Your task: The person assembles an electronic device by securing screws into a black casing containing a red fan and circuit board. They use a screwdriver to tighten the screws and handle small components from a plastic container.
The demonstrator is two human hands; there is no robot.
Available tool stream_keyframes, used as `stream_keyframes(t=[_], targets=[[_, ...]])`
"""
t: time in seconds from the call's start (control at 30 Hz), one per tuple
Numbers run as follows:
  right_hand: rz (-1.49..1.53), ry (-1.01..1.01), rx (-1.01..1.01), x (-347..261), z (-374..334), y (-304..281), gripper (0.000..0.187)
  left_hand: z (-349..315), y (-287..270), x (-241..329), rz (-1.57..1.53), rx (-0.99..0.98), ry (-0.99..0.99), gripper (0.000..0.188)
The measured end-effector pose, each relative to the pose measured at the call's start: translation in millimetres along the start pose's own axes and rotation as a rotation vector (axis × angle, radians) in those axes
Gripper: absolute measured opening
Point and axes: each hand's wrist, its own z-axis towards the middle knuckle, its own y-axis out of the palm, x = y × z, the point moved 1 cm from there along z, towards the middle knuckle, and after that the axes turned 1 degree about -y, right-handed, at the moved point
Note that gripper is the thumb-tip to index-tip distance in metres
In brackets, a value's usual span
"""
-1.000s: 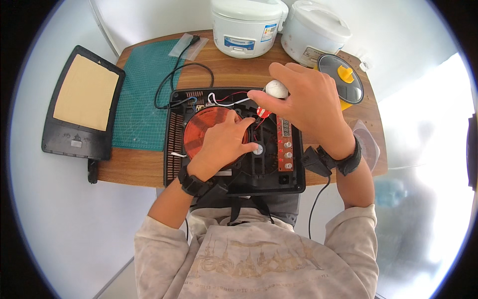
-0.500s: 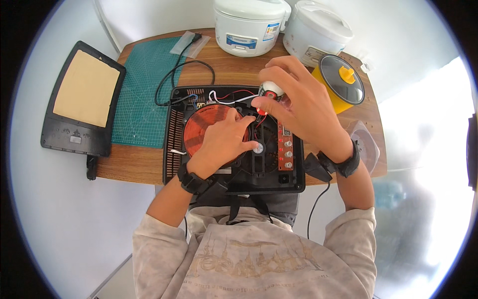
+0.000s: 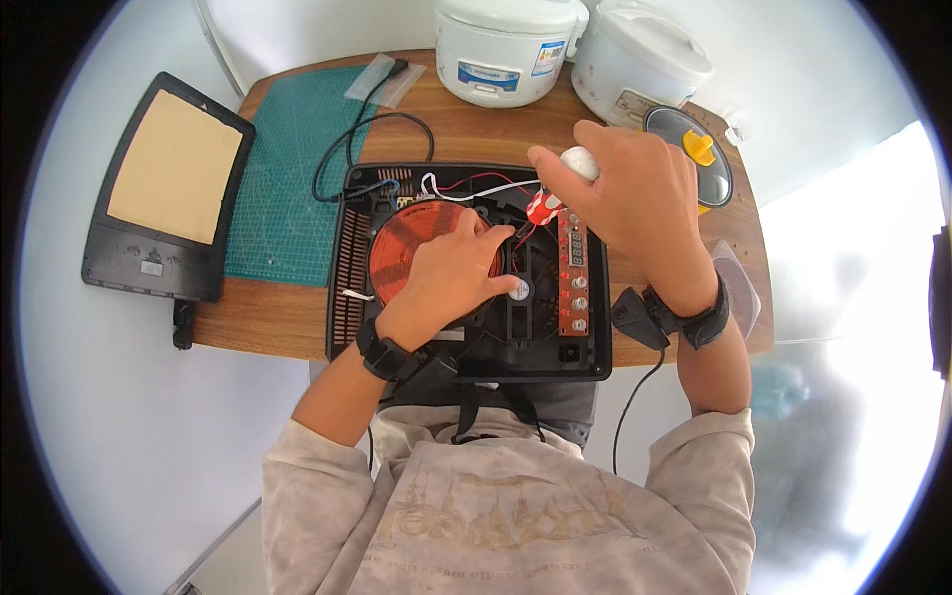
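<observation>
An opened induction cooker base [image 3: 476, 369] with a black housing lies in front of me at the table's near edge. My left hand [image 3: 451, 268] rests over its round copper coil [image 3: 402, 243], fingers spread and holding nothing. The index fingertip is beside the screwdriver tip, and the thumb is at the round centre of the black fan [image 3: 519, 290]. In my right hand [image 3: 635, 188] is a screwdriver [image 3: 543, 207] with a red and white handle, tilted with its tip down toward the inside of the housing. A reddish circuit board [image 3: 572, 322] with several buttons runs along the right side.
Two white rice cookers [image 3: 506, 50] stand at the back. A yellow-knobbed lid [image 3: 714, 183] sits at the right, partly behind my hand. On the left are a green cutting mat [image 3: 273, 218] and a black panel with a beige sheet [image 3: 164, 178]. A black power cord [image 3: 322, 164] curls behind the housing.
My right hand has shifted right and turned, and the screwdriver now leans further over to the right, showing more of its red and white handle. My left hand has barely moved.
</observation>
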Motion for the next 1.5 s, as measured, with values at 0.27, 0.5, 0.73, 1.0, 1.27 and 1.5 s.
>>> stream_keyframes(t=[0.27, 0.5, 0.73, 1.0, 1.27, 1.5], targets=[[0.041, -0.014, -0.026, -7, 1, -3, 0.046, 2, 1, -4, -0.001, -0.006, 0.026, 0.069], [0.393, -0.175, -0.014, -1, -4, -1, 0.03, 2, 2, -3, 0.024, 0.002, 0.03, 0.07], [0.548, -0.155, -0.073, 5, -9, -22, 0.029, -1, 7, -6, 0.002, 0.036, 0.043, 0.069], [-0.155, -0.047, -0.062, -21, 2, -17, 0.035, -1, 9, -7, -0.008, 0.051, 0.042, 0.068], [0.136, -0.2, -0.036, -11, -3, 10, 0.028, 0, 13, -9, -0.021, 0.076, 0.05, 0.069], [0.509, -0.114, -0.24, 1, -17, -17, 0.033, 3, 16, -14, -0.017, 0.019, 0.034, 0.072]])
